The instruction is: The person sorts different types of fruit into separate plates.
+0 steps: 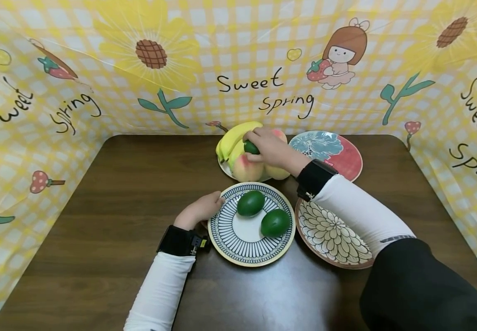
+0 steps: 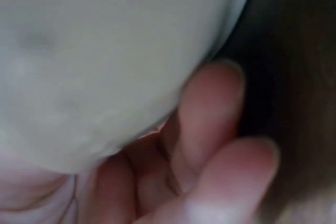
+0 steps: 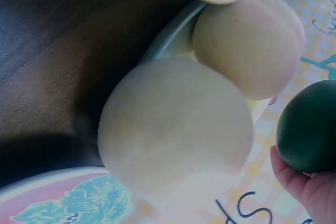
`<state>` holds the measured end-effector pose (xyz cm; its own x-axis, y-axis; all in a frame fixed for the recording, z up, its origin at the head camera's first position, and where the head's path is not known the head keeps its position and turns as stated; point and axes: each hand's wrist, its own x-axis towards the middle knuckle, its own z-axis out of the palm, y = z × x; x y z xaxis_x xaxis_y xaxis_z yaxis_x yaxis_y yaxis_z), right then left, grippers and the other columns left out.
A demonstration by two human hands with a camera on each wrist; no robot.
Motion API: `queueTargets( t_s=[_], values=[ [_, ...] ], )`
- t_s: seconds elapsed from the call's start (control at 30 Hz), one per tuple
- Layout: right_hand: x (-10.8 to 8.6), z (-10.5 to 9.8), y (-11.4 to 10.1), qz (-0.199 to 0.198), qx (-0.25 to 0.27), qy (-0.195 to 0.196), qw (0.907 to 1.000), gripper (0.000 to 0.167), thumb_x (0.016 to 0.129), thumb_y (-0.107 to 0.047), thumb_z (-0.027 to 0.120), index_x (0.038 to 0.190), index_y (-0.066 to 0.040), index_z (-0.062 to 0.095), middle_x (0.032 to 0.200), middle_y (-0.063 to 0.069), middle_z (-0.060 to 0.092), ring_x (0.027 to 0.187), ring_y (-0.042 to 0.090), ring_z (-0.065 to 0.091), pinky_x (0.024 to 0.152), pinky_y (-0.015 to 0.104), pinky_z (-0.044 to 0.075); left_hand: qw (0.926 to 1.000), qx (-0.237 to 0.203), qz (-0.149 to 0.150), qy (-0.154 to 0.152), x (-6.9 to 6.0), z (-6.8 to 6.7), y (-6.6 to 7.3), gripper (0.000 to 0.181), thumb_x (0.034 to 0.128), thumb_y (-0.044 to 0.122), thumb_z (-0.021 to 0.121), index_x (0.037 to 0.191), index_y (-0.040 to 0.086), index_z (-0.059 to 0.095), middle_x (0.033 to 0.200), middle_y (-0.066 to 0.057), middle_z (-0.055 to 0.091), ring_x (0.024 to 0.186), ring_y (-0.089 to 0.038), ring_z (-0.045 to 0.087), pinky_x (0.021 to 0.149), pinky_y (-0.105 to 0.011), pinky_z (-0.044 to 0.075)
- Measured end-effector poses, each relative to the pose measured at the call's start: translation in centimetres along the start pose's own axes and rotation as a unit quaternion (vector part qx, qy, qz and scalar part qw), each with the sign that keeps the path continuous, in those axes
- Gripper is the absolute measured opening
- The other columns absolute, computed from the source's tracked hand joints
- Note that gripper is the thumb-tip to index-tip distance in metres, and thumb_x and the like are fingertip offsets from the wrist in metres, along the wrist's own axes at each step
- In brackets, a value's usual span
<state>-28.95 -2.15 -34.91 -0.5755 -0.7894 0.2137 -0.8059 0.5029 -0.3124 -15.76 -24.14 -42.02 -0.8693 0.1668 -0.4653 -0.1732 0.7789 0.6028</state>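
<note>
The right hand holds a green oval fruit above the heaped fruit plate; in the right wrist view the green fruit rests against its fingers. Under and around it lie yellow bananas and peaches. The left hand grips the left rim of a blue-patterned plate, on which two green fruits lie. In the left wrist view the fingers curl at the edge of the pale plate.
A red and blue plate stands at the back right. A flower-patterned plate lies right of the blue-patterned one, partly under the right forearm. Yellow checked cloth rises behind the brown table.
</note>
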Motion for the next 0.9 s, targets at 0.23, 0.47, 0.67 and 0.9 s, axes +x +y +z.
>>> queueTargets(
  t_s=[0.23, 0.47, 0.67, 0.9],
  values=[
    [-1.7, -0.4, -1.7, -0.023, -0.006, -0.031, 0.9992, 0.037, 0.097, -0.023, 0.060, 0.127, -0.002, 0.057, 0.120, 0.021, 0.058, 0.103, 0.031, 0.054, 0.087, 0.043, 0.047, 0.9999, -0.014, -0.002, -0.004, -0.1, 0.2, 0.0, 0.046, 0.1128, 0.024, 0.030, 0.149, -0.002, 0.037, 0.091, -0.015, 0.063, 0.057, -0.016, 0.061, 0.050, -0.031, 0.054],
    [-3.5, -0.4, -4.4, -0.098, -0.033, -0.032, 0.9942, 0.038, 0.092, -0.021, 0.067, 0.125, -0.004, 0.060, 0.120, 0.017, 0.060, 0.106, 0.031, 0.057, 0.094, 0.044, 0.049, 0.9997, -0.022, 0.003, -0.005, -0.2, 0.1, 0.0, 0.044, 0.1128, 0.024, 0.029, 0.148, -0.001, 0.037, 0.094, -0.016, 0.063, 0.055, -0.015, 0.060, 0.050, -0.031, 0.055],
    [-5.5, 0.5, -6.6, -0.150, -0.047, -0.049, 0.9863, 0.037, 0.092, -0.024, 0.069, 0.123, -0.005, 0.062, 0.116, 0.013, 0.061, 0.103, 0.028, 0.057, 0.093, 0.041, 0.052, 0.9995, -0.029, 0.010, -0.004, -0.3, 0.0, 0.0, 0.044, 0.1129, 0.024, 0.028, 0.147, -0.002, 0.038, 0.097, -0.017, 0.061, 0.055, -0.016, 0.059, 0.050, -0.032, 0.055],
    [-7.8, 2.3, -8.8, -0.218, -0.086, -0.075, 0.9693, 0.032, 0.092, -0.027, 0.067, 0.119, -0.011, 0.062, 0.107, 0.007, 0.061, 0.098, 0.024, 0.058, 0.090, 0.037, 0.052, 0.9995, -0.027, 0.015, -0.003, -0.2, -0.1, 0.0, 0.042, 0.1125, 0.023, 0.028, 0.143, -0.003, 0.039, 0.094, -0.017, 0.063, 0.054, -0.015, 0.059, 0.048, -0.032, 0.054]
  ],
)
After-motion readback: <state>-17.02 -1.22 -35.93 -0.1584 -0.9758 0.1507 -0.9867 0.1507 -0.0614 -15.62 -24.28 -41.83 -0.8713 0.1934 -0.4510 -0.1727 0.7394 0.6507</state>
